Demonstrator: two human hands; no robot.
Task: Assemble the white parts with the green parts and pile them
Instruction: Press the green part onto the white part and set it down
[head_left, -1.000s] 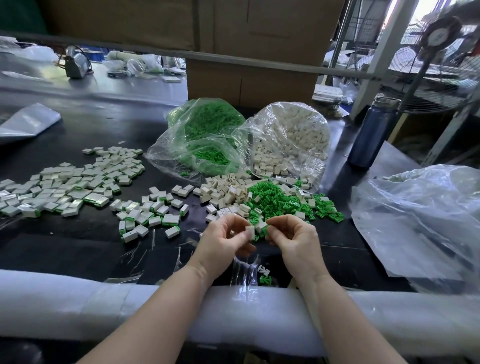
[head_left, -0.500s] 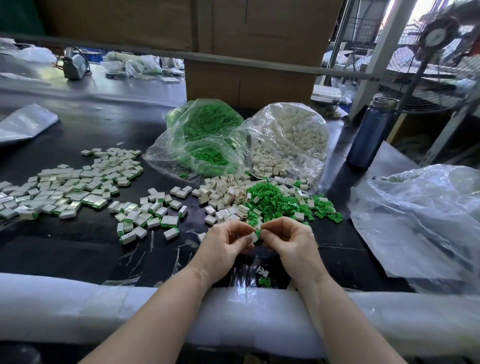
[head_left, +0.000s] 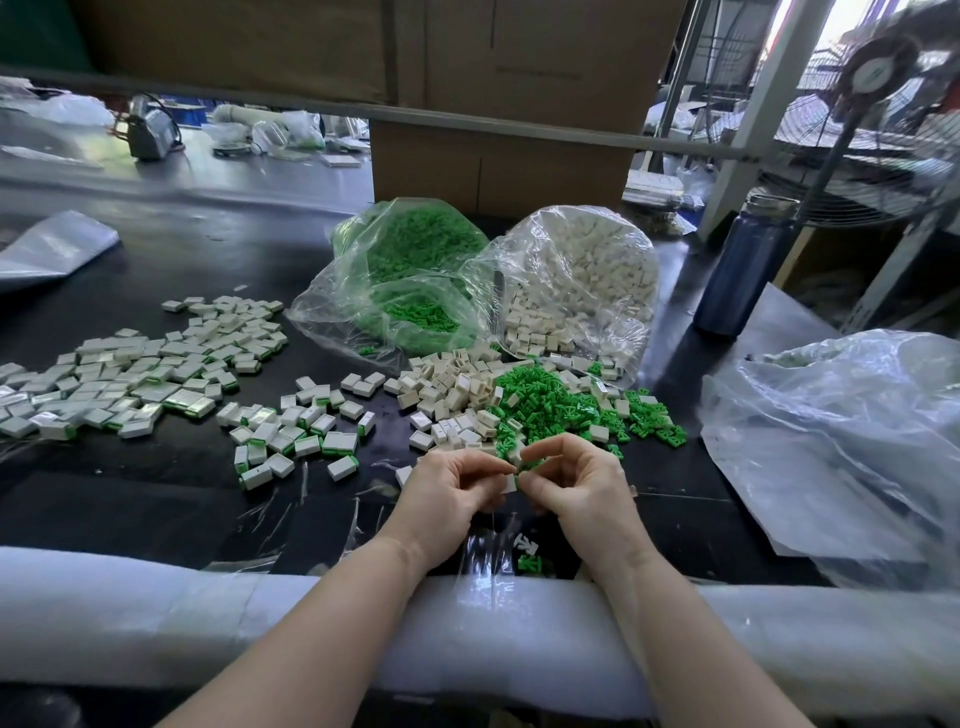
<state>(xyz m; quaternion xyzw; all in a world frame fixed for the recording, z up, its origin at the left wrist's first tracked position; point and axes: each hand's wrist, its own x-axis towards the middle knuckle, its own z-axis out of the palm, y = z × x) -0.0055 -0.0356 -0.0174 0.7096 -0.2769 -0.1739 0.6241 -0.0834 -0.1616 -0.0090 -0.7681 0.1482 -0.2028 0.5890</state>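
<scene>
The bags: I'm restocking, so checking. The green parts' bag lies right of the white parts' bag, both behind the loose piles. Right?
Not quite. The head view shows the green bag left of the white bag; both do lie behind the loose piles.

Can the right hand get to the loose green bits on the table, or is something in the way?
Probably yes. The loose green parts lie just beyond the right hand with nothing between. But that hand and the left hand are pinching a white part together, so it would have to let go first.
</scene>
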